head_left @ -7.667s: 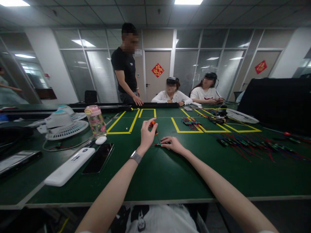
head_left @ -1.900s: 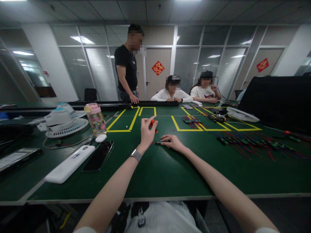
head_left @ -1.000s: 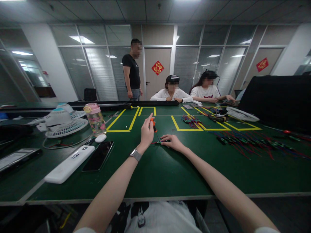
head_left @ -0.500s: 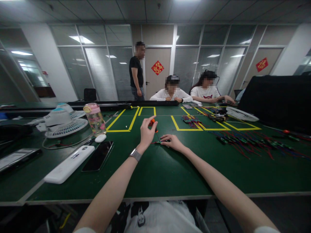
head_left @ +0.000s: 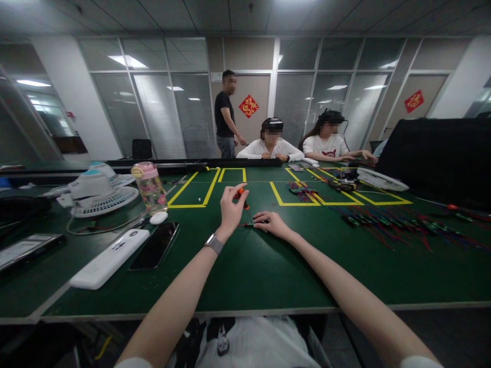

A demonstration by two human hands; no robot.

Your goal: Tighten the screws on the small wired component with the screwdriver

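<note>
My left hand (head_left: 232, 208) is closed around the handle of an orange and black screwdriver (head_left: 246, 206). Its thin shaft points down to a small green circuit board (head_left: 250, 224) lying on the table in front of me. Red wire sticks out from the board's left end. Pressed on the board from the right, my right hand (head_left: 273, 225) keeps its fingers bent over it and hides part of it. The screwdriver's tip appears to meet the board, but it is too small to make out exactly.
Boards with red and blue wires (head_left: 399, 225) lie at right, with another bunch (head_left: 303, 191) inside yellow tape. At left are a black phone (head_left: 155, 247), a white power bank (head_left: 111, 259), a bottle (head_left: 150, 189) and a white fan (head_left: 103, 197). Co-workers (head_left: 271, 145) sit across the table.
The standing person in black has moved a little to the right, one forearm now forward. My hands, the screwdriver and the circuit board stay nearly where they were.
</note>
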